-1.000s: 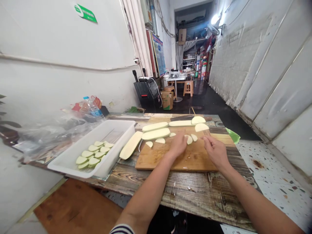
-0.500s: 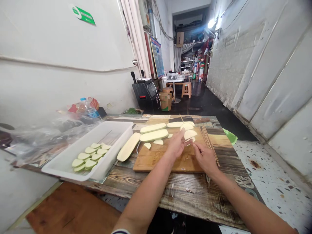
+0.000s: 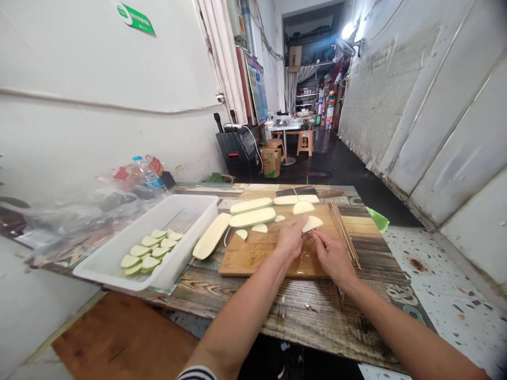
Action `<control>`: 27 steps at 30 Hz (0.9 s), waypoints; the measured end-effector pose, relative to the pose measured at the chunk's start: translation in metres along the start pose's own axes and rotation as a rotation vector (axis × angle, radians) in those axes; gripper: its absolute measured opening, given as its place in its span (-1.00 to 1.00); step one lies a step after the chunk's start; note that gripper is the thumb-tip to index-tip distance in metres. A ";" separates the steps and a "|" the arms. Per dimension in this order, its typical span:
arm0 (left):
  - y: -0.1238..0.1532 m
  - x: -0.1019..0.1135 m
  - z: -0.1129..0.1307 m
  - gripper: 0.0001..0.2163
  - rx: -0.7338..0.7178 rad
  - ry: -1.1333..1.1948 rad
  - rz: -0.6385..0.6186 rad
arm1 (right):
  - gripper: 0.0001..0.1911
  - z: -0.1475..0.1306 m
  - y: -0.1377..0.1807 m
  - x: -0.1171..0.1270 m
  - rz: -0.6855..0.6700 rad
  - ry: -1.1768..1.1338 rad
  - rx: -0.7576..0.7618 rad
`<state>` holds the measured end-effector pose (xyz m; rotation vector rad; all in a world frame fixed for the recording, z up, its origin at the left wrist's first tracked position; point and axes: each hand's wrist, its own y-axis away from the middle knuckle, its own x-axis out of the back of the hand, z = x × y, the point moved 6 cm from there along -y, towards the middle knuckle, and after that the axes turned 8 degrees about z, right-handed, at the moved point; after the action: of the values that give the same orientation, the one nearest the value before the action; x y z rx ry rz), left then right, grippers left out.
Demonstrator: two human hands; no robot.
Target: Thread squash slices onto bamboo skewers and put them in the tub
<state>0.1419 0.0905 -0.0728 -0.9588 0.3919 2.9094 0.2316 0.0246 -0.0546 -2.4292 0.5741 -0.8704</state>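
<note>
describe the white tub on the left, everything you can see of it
The white tub is a long rectangular bin, plastic by its look, lying on the wooden table left of the cutting board. Pale green half-moon slices are heaped at its near end. A long peeled strip lies beside its right wall.

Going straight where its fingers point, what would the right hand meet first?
Probably the half-round slice held by the left hand, just ahead of the right hand; depth unclear.
</note>
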 end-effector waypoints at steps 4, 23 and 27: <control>0.010 -0.006 0.009 -0.84 0.013 -0.021 0.041 | -0.70 -0.001 -0.004 0.004 0.017 0.008 0.001; -0.012 0.020 0.033 -0.78 -0.247 -0.031 0.185 | -0.68 -0.004 0.010 -0.009 -0.146 -0.012 0.057; -0.014 0.022 0.029 -0.79 -0.221 -0.088 0.158 | -0.68 -0.003 0.011 -0.011 -0.160 -0.050 0.044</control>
<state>0.1086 0.1113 -0.0665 -0.8554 0.1488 3.1776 0.2198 0.0209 -0.0636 -2.4745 0.3424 -0.8739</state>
